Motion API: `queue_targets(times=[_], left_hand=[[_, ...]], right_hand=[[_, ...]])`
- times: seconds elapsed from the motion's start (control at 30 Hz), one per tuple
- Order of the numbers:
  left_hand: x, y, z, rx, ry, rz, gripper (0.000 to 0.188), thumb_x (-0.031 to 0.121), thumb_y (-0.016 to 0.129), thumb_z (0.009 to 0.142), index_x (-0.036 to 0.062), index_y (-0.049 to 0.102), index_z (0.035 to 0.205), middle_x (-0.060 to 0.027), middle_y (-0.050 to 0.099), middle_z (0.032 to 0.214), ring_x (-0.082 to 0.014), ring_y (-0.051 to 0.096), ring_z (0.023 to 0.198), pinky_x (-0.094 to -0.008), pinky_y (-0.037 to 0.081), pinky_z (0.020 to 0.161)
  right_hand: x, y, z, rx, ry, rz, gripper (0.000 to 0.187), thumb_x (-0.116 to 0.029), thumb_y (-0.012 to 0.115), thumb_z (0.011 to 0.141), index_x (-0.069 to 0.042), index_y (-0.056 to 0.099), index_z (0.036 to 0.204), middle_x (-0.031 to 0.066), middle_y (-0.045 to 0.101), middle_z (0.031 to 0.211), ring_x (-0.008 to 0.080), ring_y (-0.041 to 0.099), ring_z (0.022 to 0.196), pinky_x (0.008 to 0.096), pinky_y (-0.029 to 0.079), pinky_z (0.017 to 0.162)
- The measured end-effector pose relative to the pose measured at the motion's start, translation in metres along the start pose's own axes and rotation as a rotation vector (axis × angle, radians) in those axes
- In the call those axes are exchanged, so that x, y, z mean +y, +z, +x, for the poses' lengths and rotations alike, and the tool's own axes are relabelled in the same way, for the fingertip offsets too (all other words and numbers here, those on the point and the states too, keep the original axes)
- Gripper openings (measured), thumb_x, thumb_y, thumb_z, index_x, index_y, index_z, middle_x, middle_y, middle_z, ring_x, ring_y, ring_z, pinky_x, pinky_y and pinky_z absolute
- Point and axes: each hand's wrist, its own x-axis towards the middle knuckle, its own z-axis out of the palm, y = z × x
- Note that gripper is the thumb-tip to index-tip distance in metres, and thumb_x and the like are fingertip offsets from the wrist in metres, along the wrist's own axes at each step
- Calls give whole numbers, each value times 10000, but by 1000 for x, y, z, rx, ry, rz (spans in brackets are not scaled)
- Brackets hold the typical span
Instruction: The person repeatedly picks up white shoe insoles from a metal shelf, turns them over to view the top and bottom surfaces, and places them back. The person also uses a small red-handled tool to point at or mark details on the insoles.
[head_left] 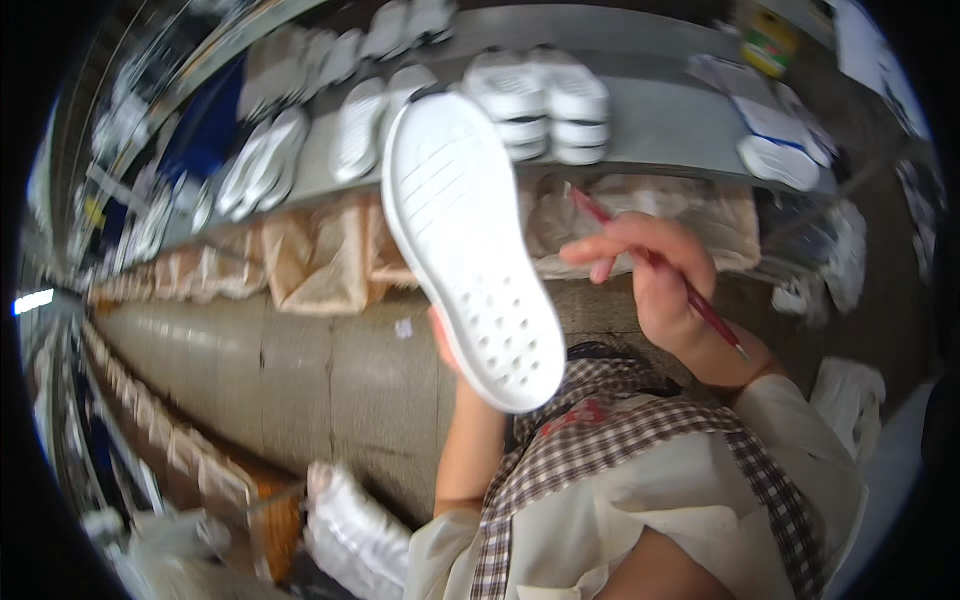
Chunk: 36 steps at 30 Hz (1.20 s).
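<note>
A large white shoe sole (475,255) stands tilted up in front of me, showing a pattern of small holes at its lower end and cut lines at its upper end. Behind its lower left edge, my left hand (443,340) grips it, with most of the fingers hidden by the sole. My right hand (668,285) is to the right of the sole, apart from it. It is closed around a slim red pen-like tool (708,314), whose pale tip points up and left toward the sole. The index finger is stretched out.
A long grey bench (660,110) runs across the far side, bearing several white soles (580,105) in pairs. Tan lined bins (315,255) stand below it. At the back right are a yellow container (769,43) and more white pieces (778,163). White plastic-wrapped bundles (355,535) lie lower left.
</note>
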Motion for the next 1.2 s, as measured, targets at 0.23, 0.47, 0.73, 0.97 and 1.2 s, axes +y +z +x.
queue_targets(times=[0.23, 0.47, 0.73, 0.97, 1.2], left_hand=[[-36, 8, 23, 191, -484, 191, 617, 346, 501, 883, -55, 364, 1332, -241, 536, 1206, -330, 613, 1000, -415, 542, 841], [-89, -30, 58, 350, -605, 320, 639, 526, 369, 913, 79, 363, 1370, -150, 471, 1328, -348, 448, 1222, -549, 337, 1005], [-117, -77, 53, 86, -819, 1085, 283, 247, 566, 892, 107, 545, 1137, -106, 571, 1180, -235, 553, 1068, -369, 446, 859], [-116, -123, 23, -724, -979, 2207, 235, 265, 617, 818, 179, 674, 1030, -189, 560, 1194, -322, 484, 1172, -412, 370, 979], [-99, -150, -3, -633, -1306, 2296, 360, 386, 517, 834, 263, 602, 1161, -129, 565, 1210, -323, 525, 1126, -457, 420, 929]], right_hand=[[41, -82, -33, 349, 821, 252, 411, -208, 594, 888, -44, 395, 1207, 66, 591, 912, 89, 583, 759, 221, 483, 586], [26, -195, -66, 919, 628, 150, 449, -162, 635, 809, 26, 480, 1186, 133, 613, 987, 223, 632, 895, 314, 563, 680], [22, -486, -71, 1441, 379, -593, 364, -240, 687, 784, 2, 509, 988, 68, 570, 723, 129, 498, 453, 246, 414, 363], [51, -582, -92, 1300, 806, -1112, 536, -370, 730, 731, 27, 502, 1008, 140, 599, 780, 213, 605, 633, 317, 507, 552], [29, -506, -93, 975, 348, -1505, 414, -112, 659, 758, -6, 403, 1065, 167, 595, 887, 337, 611, 802, 394, 483, 714]])
